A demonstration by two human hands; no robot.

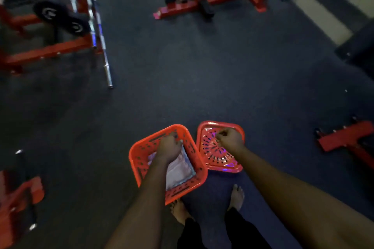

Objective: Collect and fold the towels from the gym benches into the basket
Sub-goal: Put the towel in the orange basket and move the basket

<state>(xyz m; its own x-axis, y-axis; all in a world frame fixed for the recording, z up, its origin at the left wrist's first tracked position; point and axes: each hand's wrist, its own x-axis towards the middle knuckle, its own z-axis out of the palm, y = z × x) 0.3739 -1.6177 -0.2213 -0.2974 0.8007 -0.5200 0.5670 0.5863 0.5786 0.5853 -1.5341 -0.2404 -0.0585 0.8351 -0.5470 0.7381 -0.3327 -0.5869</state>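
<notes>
A red perforated basket (141, 153) hangs in front of my bare feet. My left hand (170, 146) reaches in and grips its far rim. A pale folded towel (180, 170) lies inside the basket, partly hidden by my left forearm. To the right of the basket is a red perforated lid (214, 157), tilted toward me. My right hand (229, 137) is curled in a fist against the lid's upper part and seems to hold it. The picture is dim and slightly blurred.
Dark rubber floor (202, 79) stretches ahead. A red rack with a chrome barbell (101, 46) and black plates (60, 18) stands at the far left. Red machine frames sit at the top centre (202, 2), right (344, 139) and lower left (18, 198).
</notes>
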